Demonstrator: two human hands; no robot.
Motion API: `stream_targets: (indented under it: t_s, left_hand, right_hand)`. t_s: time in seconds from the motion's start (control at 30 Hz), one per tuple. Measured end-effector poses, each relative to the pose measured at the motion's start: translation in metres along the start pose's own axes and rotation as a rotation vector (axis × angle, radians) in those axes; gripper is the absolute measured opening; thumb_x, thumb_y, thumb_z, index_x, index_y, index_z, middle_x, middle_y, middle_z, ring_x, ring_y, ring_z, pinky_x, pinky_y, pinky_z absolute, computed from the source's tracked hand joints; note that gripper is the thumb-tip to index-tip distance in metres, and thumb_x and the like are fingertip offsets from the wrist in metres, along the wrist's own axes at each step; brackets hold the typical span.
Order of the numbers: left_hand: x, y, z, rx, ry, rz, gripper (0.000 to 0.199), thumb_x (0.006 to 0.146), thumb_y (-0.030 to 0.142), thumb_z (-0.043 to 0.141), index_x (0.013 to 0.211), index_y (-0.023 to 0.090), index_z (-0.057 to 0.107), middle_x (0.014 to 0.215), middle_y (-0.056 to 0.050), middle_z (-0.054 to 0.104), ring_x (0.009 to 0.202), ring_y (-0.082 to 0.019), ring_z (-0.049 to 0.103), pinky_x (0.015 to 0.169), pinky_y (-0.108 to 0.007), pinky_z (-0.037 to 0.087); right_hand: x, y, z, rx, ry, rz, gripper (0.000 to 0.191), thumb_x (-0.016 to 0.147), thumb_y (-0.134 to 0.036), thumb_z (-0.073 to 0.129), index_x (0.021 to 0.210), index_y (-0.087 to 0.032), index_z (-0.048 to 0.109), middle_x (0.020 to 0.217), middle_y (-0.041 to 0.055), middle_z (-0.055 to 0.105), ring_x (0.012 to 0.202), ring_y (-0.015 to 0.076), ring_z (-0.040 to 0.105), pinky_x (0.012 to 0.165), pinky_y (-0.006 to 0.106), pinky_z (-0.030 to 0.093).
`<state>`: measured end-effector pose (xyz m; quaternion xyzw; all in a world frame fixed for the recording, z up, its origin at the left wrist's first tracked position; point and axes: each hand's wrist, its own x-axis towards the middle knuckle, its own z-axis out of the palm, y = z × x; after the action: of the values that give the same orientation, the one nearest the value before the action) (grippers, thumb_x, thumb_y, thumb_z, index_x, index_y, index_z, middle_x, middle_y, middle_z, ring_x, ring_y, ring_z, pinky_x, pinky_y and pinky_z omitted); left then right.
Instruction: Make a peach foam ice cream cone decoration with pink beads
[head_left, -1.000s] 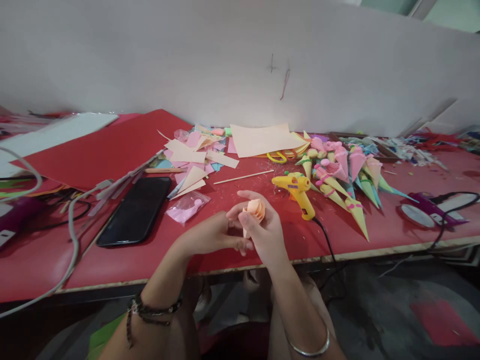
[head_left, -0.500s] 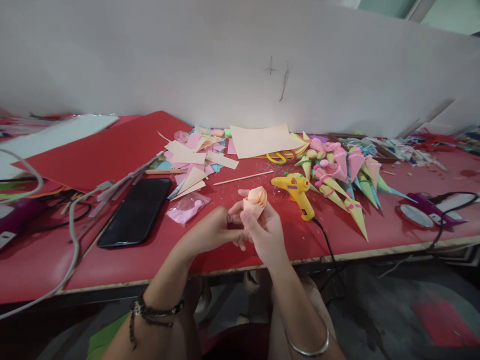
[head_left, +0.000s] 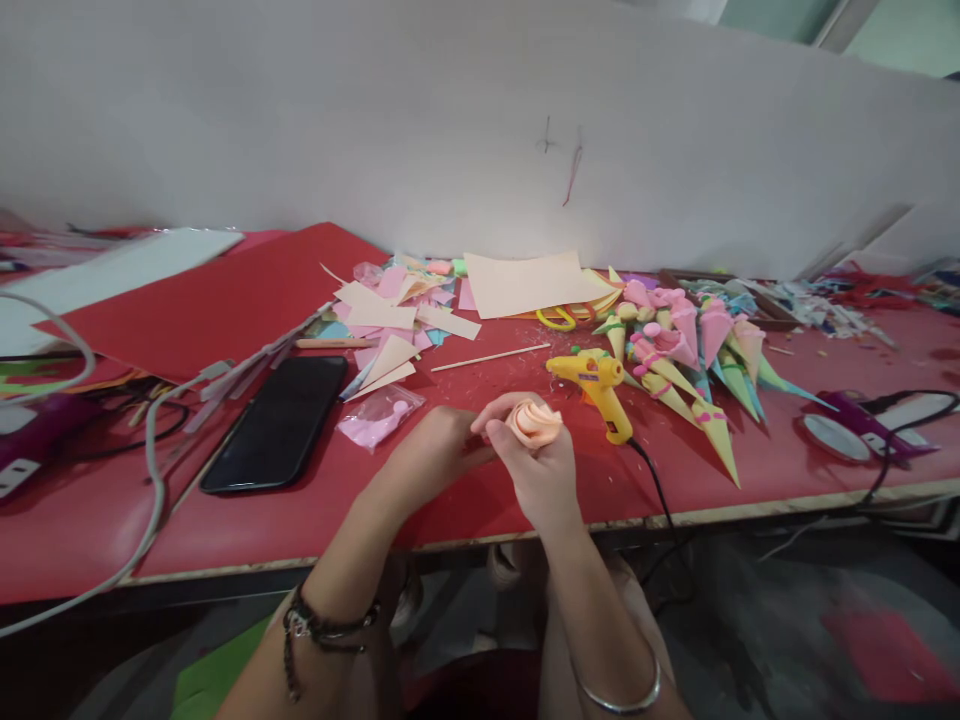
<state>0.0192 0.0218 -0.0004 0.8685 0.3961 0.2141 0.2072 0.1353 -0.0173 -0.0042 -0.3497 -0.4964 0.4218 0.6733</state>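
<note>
My right hand is closed around a peach ice-cream cone craft, with its swirled top turned up towards me. The cone part is hidden inside the hand. Close against it on the left is my left hand, back upward, with its fingertips out of sight at the right hand's fingers. To the right of both hands a yellow hot glue gun lies on the red table. Further right is a pile of finished paper cones in pink, yellow, green and blue.
A black phone and a small plastic bag with pink clay lie to the left. Behind are paper scraps, a thin stick, a peach sheet and yellow-handled scissors. The glue gun's black cord runs over the front edge.
The cone craft has tipped and moved slightly right and down in my right hand, so its swirl faces me more. My left fingers, visible before, are now mostly hidden.
</note>
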Motion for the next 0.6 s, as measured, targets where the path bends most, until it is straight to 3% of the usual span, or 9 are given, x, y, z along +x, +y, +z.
stream_targets:
  t_s: [0.2, 0.37, 0.6]
  left_hand:
    - [0.0012, 0.0054, 0.0029, 0.075, 0.007, 0.048, 0.018, 0.071, 0.007, 0.044, 0.054, 0.012, 0.050, 0.050, 0.000, 0.053, 0.045, -0.008, 0.043, 0.044, -0.019, 0.024]
    - [0.0016, 0.0045, 0.0074, 0.092, 0.016, 0.106, 0.022, 0.067, 0.002, 0.041, 0.049, 0.014, 0.044, 0.046, 0.003, 0.044, 0.044, -0.007, 0.040, 0.043, -0.019, 0.022]
    - [0.0023, 0.0086, 0.0062, 0.259, -0.030, 0.048, 0.027, 0.070, 0.002, 0.039, 0.047, 0.014, 0.044, 0.044, 0.002, 0.042, 0.044, -0.010, 0.040, 0.043, -0.022, 0.020]
  right_hand:
    - [-0.0010, 0.0011, -0.0020, 0.012, -0.015, -0.066, 0.018, 0.071, -0.014, 0.056, 0.058, -0.020, 0.044, 0.059, -0.0039, 0.052, 0.056, 0.0086, 0.050, 0.054, 0.023, 0.042]
    - [-0.0016, 0.0035, -0.0042, -0.014, -0.017, -0.084, 0.019, 0.072, -0.019, 0.058, 0.057, -0.019, 0.046, 0.055, -0.0037, 0.051, 0.055, 0.0097, 0.048, 0.054, 0.025, 0.041]
    - [-0.0020, 0.0036, -0.0061, -0.047, 0.007, -0.076, 0.018, 0.072, -0.023, 0.059, 0.057, -0.020, 0.049, 0.052, -0.0039, 0.049, 0.051, 0.0101, 0.046, 0.053, 0.026, 0.041]
